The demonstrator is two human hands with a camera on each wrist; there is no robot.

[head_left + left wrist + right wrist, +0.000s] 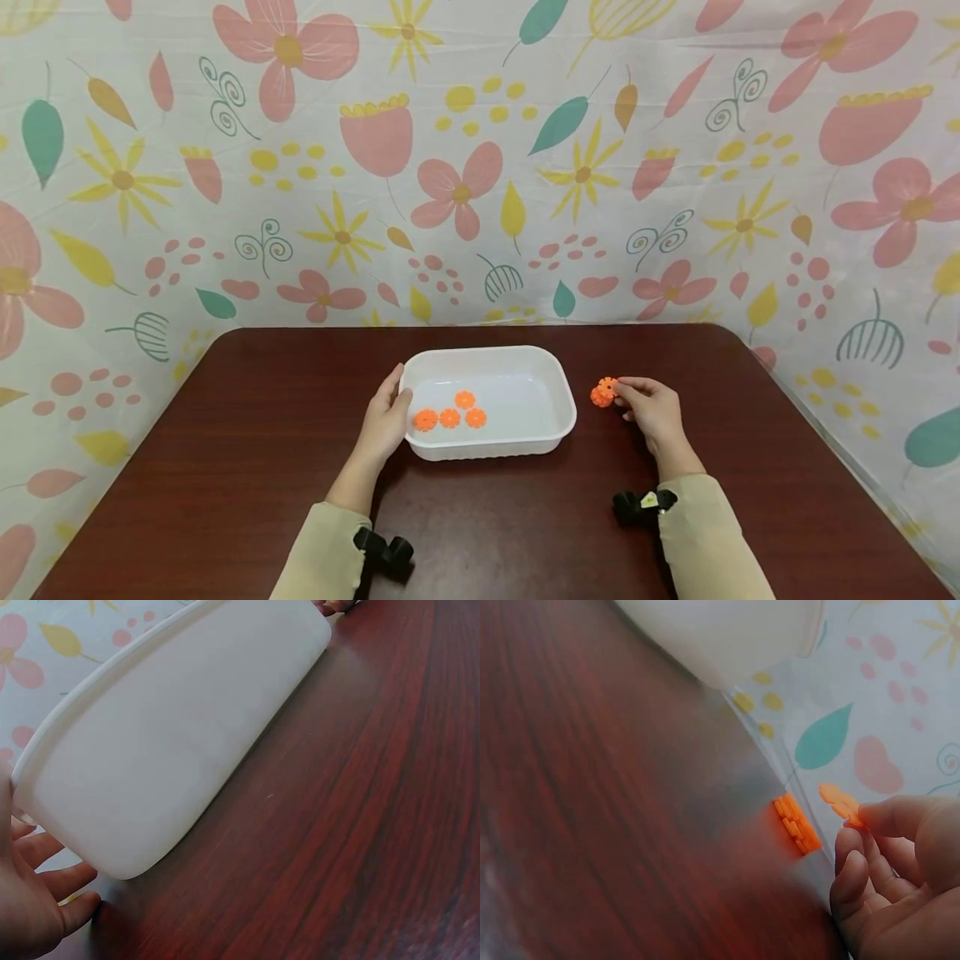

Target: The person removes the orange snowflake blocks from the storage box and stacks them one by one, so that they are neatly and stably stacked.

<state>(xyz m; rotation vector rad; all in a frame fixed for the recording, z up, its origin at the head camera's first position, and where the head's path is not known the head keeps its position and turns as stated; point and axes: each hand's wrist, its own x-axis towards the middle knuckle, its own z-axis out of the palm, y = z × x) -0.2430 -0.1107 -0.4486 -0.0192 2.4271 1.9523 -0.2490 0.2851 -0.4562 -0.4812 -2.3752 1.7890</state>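
Observation:
A white plastic tub (487, 448) stands on the table with several orange flower-shaped discs (449, 417) lying on its floor, mostly toward the left. My left hand (386, 423) holds the tub's left end, the thumb at the rim and the fingers along the outer wall. To the right of the tub, my right hand (657, 414) pinches an orange notched disc (841, 804) between thumb and fingers. Just beside that disc, a small stack of similar orange discs (796, 825) sits on the table. The left wrist view shows the tub's plain outer side (165, 742).
The dark reddish-brown table (495, 533) has rounded far corners. Behind it hangs a white cloth (495, 117) printed with flowers and leaves. A black wrist mount (386, 552) is on the left sleeve and another black mount (637, 507) on the right one.

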